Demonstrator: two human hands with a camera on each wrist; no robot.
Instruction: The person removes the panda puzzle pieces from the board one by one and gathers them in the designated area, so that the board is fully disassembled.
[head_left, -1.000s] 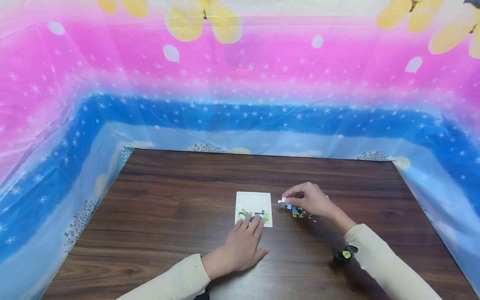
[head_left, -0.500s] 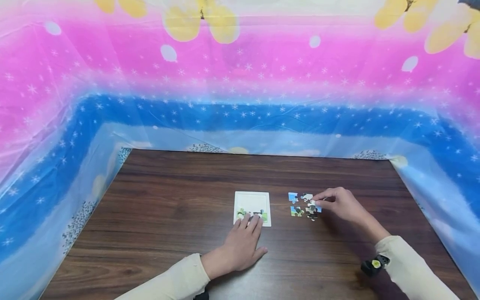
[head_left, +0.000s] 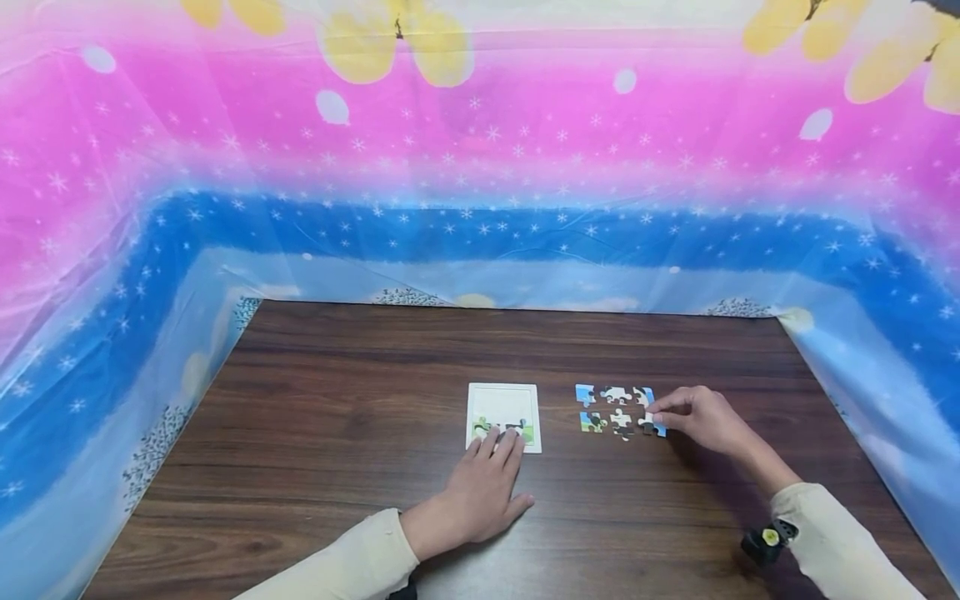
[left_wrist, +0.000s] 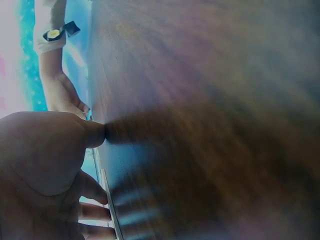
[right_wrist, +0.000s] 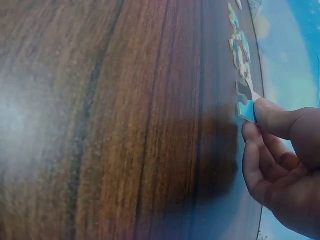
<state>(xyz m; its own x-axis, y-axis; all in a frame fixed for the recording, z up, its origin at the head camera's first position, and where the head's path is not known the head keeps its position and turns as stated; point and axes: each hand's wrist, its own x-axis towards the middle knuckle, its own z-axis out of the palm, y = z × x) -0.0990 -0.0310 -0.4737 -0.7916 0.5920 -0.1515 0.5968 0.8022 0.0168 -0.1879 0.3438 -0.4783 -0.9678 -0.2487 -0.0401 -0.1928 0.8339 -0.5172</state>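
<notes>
Six loose pieces [head_left: 617, 408] lie right of the tray [head_left: 504, 417]. Right hand [head_left: 701, 419] pinches the near-right piece [head_left: 654, 426] to set it down; left hand [head_left: 480, 487], fingers flat, steadies tray's near edge.

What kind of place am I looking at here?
Probably a makeshift tabletop recording booth, not a lived-in room: a dark wood table walled on three sides by a pink-and-blue plastic sheet, with only a white puzzle tray and loose puzzle pieces laid out.
</notes>
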